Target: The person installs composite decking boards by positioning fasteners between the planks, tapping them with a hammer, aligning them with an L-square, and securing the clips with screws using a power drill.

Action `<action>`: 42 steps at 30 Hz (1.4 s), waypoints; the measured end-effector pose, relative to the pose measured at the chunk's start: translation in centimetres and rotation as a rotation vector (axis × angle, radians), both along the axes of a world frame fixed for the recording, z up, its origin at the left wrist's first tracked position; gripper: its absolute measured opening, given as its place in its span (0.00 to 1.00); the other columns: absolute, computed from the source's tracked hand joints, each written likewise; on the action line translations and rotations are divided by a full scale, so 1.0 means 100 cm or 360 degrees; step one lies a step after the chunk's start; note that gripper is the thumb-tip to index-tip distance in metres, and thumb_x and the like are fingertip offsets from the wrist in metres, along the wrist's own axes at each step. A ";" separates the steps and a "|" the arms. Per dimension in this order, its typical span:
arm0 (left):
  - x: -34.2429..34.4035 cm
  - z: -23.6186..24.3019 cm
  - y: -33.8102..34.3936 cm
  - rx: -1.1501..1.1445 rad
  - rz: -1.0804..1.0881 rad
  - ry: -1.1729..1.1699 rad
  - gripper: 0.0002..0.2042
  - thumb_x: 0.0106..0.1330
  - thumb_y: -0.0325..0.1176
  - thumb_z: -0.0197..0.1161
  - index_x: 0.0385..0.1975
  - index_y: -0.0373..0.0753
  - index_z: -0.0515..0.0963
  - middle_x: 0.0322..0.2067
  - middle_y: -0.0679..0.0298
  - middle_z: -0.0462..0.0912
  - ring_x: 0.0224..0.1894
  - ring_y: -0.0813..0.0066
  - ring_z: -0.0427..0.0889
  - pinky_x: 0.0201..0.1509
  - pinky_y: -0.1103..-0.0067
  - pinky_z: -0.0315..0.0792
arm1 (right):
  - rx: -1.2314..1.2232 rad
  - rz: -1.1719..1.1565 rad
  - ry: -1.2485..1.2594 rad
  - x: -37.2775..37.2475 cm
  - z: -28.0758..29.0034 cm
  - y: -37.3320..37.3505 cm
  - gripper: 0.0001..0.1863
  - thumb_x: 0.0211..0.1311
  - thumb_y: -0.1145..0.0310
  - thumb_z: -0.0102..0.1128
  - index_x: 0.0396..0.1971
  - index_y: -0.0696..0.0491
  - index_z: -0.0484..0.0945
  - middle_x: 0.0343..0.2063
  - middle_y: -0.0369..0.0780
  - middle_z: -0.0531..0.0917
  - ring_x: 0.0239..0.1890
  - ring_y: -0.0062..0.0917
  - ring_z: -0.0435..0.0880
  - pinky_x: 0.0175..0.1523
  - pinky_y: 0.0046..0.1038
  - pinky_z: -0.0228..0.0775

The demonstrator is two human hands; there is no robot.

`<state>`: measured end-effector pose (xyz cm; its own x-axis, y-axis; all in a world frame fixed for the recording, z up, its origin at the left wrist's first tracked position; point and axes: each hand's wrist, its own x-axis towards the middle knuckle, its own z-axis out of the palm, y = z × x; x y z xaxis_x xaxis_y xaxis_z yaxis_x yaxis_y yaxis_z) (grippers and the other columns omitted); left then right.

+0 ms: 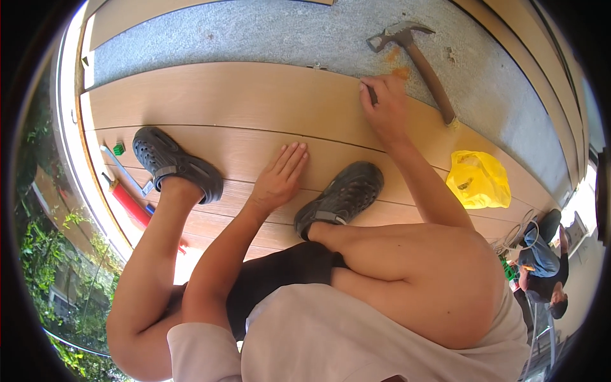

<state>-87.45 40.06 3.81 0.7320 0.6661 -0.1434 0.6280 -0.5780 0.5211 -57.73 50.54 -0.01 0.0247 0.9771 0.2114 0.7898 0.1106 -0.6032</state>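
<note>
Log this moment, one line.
left hand: flat on decking boards; right hand: pinching dark piece; claw hammer: head on grey floor; yellow plastic bag: on boards

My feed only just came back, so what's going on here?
A person crouches on wood-coloured boards. Their left hand lies flat on the boards, between their two dark clogs. Their right hand, at the boards' far edge, holds a small dark piece, too hidden to identify. Beyond that edge, a hammer lies on the grey floor; a yellow bag sits to the right.
</note>
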 end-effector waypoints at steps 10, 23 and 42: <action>0.020 -0.004 0.045 0.0230 0.0024 -0.0069 0.26 0.61 0.24 0.57 0.62 0.27 0.72 0.67 0.51 0.70 0.70 0.54 0.69 0.75 0.62 0.62 | 0.0068 -0.0073 0.0052 -0.004 -0.003 0.000 0.07 0.55 0.73 0.68 0.34 0.51 0.81 0.32 0.40 0.79 0.39 0.39 0.76 0.45 0.39 0.70; 0.158 -0.028 0.126 0.0387 0.0373 -0.0226 0.22 0.63 0.28 0.57 0.58 0.31 0.74 0.52 0.56 0.78 0.57 0.54 0.75 0.67 0.64 0.68 | 0.0014 -0.0177 0.0143 -0.005 0.002 -0.001 0.06 0.53 0.75 0.66 0.30 0.53 0.78 0.32 0.42 0.77 0.38 0.41 0.74 0.44 0.40 0.68; 0.167 -0.013 0.120 0.0165 0.0131 -0.0224 0.26 0.66 0.32 0.62 0.62 0.31 0.67 0.57 0.47 0.75 0.59 0.47 0.74 0.65 0.58 0.67 | 0.0176 -0.0414 0.0131 0.004 0.010 -0.017 0.07 0.52 0.68 0.64 0.30 0.53 0.78 0.32 0.39 0.77 0.40 0.35 0.76 0.47 0.35 0.71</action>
<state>-70.79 52.09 2.48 0.6825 0.7303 0.0288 0.6005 -0.5827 0.5476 -57.35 48.82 0.95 0.2931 0.9067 0.3032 0.7492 -0.0207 -0.6620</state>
